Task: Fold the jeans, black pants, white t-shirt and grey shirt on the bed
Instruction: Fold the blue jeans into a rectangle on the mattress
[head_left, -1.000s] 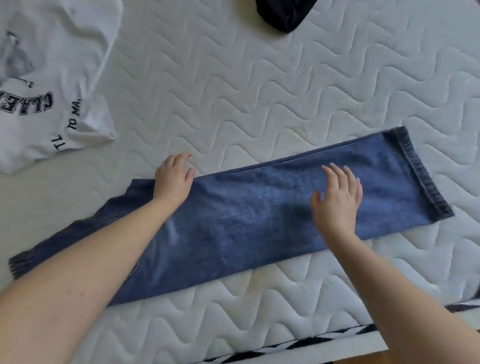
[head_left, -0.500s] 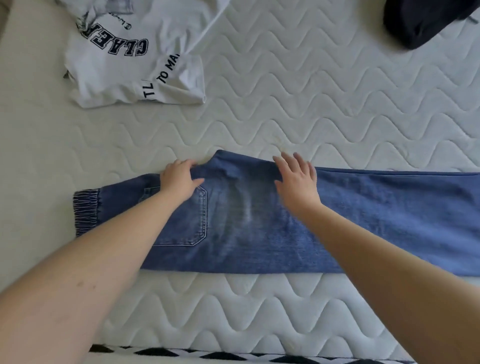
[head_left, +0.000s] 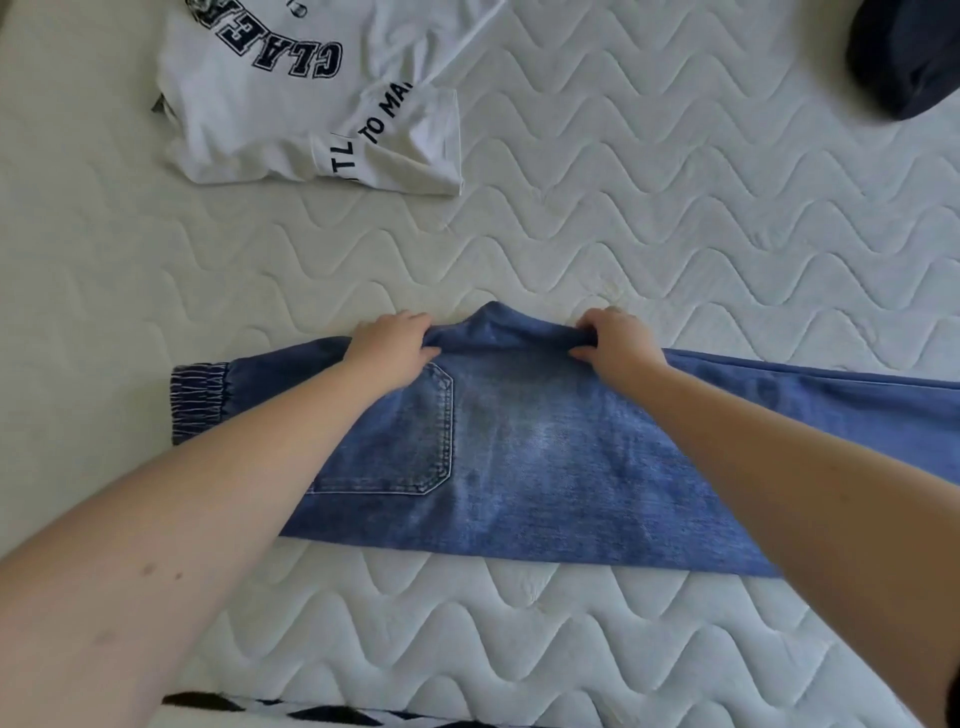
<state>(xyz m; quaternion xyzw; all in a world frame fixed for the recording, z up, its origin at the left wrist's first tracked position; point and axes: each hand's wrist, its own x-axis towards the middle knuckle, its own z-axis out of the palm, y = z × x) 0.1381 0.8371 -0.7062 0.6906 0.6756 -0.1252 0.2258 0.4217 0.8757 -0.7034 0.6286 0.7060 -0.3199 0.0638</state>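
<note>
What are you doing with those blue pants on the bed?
A person is folding the jeans, which lie flat across the mattress. The left hand and right hand each have a grip on the pointed far edge. The white t-shirt lies crumpled behind, and the black pants wait in the corner.

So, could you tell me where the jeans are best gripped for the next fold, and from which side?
Probably the elastic waistband end of the jeans, approached from the person's left. The jeans lie flat as a long strip, and that gathered band is a thick, bare edge easy to pinch and carry rightward. For now the left hand and right hand pinch the raised point on the far edge.
</note>
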